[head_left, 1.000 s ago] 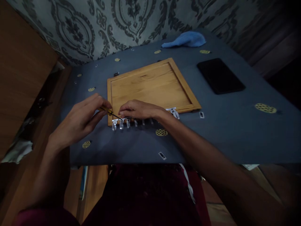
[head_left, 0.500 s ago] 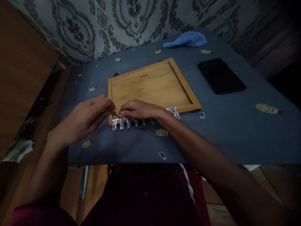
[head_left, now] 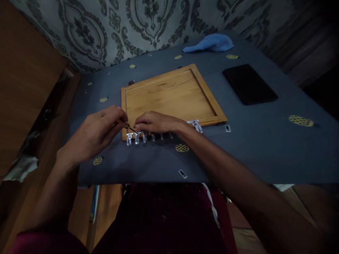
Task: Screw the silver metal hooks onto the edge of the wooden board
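A wooden panel (head_left: pixel 164 93) with a raised frame lies flat on the table. Along its near edge runs a metal hook rail (head_left: pixel 195 122) with several silvery hooks hanging off the side. My left hand (head_left: pixel 102 128) is closed round a small screwdriver (head_left: pixel 127 125) with a yellow handle, its dark shaft slanting down to the rail by the hooks at the left end. My right hand (head_left: pixel 159 121) lies over the rail, fingers curled down onto it and thumb beside the screwdriver's tip. It hides the middle of the rail. The tip's exact seat is too small to tell.
A patterned blue-grey cloth (head_left: pixel 251 148) covers the table. At the right lies a black flat object (head_left: pixel 249 84), perhaps a tablet. A crumpled blue cloth (head_left: pixel 210 43) sits at the back by the patterned wall. Wooden furniture (head_left: pixel 26 70) stands close on the left.
My left hand has shifted slightly back to the left along the screwdriver, and more of its handle end shows. My right hand and the panel stay in place.
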A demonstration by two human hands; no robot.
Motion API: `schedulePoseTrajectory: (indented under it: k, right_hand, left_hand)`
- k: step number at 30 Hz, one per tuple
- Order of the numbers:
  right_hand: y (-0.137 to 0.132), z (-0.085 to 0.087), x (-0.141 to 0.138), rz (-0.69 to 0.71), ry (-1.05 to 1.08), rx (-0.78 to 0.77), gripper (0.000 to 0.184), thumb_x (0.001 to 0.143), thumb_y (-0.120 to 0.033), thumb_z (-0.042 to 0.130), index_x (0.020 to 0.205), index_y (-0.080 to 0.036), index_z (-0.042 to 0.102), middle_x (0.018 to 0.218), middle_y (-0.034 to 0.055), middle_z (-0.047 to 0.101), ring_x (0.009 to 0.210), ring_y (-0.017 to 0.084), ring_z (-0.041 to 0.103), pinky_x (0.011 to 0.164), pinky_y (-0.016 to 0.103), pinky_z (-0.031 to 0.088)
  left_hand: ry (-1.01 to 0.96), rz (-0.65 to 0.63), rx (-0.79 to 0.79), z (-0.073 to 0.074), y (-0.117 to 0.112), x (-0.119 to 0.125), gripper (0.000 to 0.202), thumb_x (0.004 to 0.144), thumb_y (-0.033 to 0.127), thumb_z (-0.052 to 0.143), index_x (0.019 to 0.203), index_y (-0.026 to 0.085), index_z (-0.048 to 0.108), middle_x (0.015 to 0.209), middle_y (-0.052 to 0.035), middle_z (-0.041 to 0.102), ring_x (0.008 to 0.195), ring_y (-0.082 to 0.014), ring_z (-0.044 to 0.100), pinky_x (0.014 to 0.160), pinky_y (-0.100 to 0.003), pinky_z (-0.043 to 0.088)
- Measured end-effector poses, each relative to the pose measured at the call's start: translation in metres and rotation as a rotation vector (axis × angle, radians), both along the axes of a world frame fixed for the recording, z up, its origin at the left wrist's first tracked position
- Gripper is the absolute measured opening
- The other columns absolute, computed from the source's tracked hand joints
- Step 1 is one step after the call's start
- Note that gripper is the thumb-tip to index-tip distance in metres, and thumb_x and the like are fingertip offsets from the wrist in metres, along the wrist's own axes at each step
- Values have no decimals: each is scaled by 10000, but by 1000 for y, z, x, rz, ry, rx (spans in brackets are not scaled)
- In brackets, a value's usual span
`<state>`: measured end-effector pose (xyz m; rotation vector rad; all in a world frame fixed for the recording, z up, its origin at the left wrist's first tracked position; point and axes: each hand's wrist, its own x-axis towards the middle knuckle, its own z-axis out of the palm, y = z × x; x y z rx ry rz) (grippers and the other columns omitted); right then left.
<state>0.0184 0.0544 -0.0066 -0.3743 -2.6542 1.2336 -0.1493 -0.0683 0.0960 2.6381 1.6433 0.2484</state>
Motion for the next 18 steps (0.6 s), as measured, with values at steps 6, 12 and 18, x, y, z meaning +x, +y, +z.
schedulePoseTrajectory:
  k: [6,12,18]
  right_hand:
    - [0,1,1,7,7,9,232,978,-187,485,902,-95,683,749,26,614,681,119,499,660,254,338]
    - [1,-2,0,1,18,4,233,975,-201,472,878,-119,667,771,37,625,692,126,491,658,256,340]
    - [1,-2,1,8,31,-6,247,981,-226,471,828,-123,634,704,-3,547,660,112,459,645,252,314]
  left_hand:
    - [5,23,10,-1,-2,1,132,1015,261,450,981,199,563,888,-4,628,801,-151,636,713,-247,472]
    - [10,35,19,-2,-2,0,117,1007,246,456,968,198,556,890,-7,632,818,-154,640,710,-250,465]
    - [5,46,8,-2,-1,0,117,1008,258,452,968,215,553,886,-3,635,811,-159,643,687,-255,458]
